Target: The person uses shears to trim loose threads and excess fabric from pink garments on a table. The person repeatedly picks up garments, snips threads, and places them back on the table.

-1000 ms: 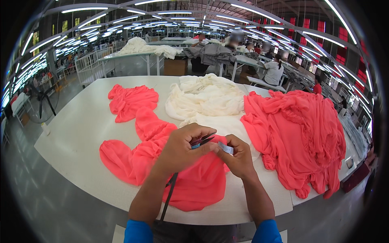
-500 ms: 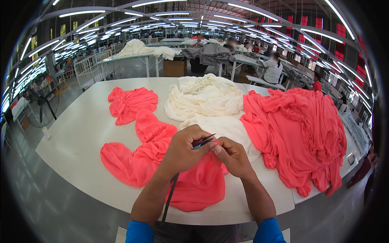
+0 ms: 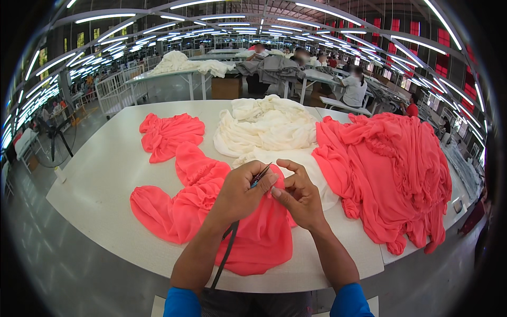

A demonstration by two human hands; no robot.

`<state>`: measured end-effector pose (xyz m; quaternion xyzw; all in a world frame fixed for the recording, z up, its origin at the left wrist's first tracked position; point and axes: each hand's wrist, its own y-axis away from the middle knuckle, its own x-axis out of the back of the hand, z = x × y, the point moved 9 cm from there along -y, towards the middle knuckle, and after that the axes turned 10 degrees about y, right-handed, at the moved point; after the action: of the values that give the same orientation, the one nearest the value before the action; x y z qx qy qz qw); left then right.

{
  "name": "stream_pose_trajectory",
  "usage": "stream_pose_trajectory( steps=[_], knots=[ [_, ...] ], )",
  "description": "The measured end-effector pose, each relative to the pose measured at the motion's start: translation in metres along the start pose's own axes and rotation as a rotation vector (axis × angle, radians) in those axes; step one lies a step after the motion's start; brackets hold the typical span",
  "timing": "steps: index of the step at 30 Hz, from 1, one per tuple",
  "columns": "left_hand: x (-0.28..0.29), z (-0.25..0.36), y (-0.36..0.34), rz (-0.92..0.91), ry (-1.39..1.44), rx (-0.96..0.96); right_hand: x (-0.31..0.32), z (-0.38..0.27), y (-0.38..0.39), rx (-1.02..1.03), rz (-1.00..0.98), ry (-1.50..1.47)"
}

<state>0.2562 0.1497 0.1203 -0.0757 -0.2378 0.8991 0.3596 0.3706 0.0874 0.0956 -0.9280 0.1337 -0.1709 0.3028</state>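
Observation:
My left hand [image 3: 236, 189] is closed around small thread snips [image 3: 260, 175] with a bit of blue at the handle, their dark points sticking up past the fingers. A dark strap [image 3: 226, 254] hangs below that hand toward my lap. Between both hands a raised edge of the coral garment [image 3: 259, 240] is held, and its gathered sheer cloth spreads over the table below and to the left. Thumb and bent fingers of my right hand [image 3: 302, 199] pinch this edge, while its index finger is lifted off. The left thumb presses the same cloth.
On the white table [image 3: 100, 185] lie a smaller coral piece [image 3: 171, 134], a cream cloth heap [image 3: 266, 127] and a large coral pile [image 3: 388, 174] at the right. A small white bottle [image 3: 60, 174] stands at the left edge. Other people sit at tables beyond.
My right index finger has lifted and opened away from the left hand. The snips have turned to point more upward, and a rounded bit of coral cloth shows between the hands.

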Motion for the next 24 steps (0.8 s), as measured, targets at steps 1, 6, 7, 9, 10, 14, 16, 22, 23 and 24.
stream_pose_trajectory(
  steps=[1,6,7,9,10,14,16,22,23,24],
  knots=[
    [0.000,-0.001,0.000,0.002,0.004,0.006,-0.001,0.000,0.000,-0.005,-0.018,-0.009],
    [0.002,-0.001,-0.001,0.033,-0.082,-0.037,-0.003,-0.001,0.000,-0.015,-0.036,-0.063],
    [0.002,0.001,-0.001,0.041,-0.090,-0.050,-0.001,-0.002,0.000,-0.002,-0.029,-0.007],
    [0.002,0.007,0.001,0.058,-0.106,-0.076,0.001,-0.003,0.001,0.022,0.003,0.010],
    [0.003,0.007,0.001,0.061,-0.084,-0.069,0.002,-0.003,0.001,0.036,0.019,0.020],
    [0.012,0.011,0.003,0.059,-0.029,-0.099,0.006,-0.004,0.000,0.041,0.057,-0.041],
    [0.017,0.014,0.004,0.048,-0.013,-0.108,0.009,-0.002,-0.002,0.011,0.081,-0.071],
    [0.017,0.020,0.005,-0.008,-0.069,-0.079,0.016,0.007,-0.003,-0.044,0.135,-0.148],
    [0.015,0.018,0.006,-0.017,-0.047,-0.063,0.016,0.007,-0.003,-0.054,0.142,-0.162],
    [0.014,0.016,0.006,-0.027,-0.026,-0.047,0.016,0.006,-0.003,-0.064,0.149,-0.178]
  ],
)
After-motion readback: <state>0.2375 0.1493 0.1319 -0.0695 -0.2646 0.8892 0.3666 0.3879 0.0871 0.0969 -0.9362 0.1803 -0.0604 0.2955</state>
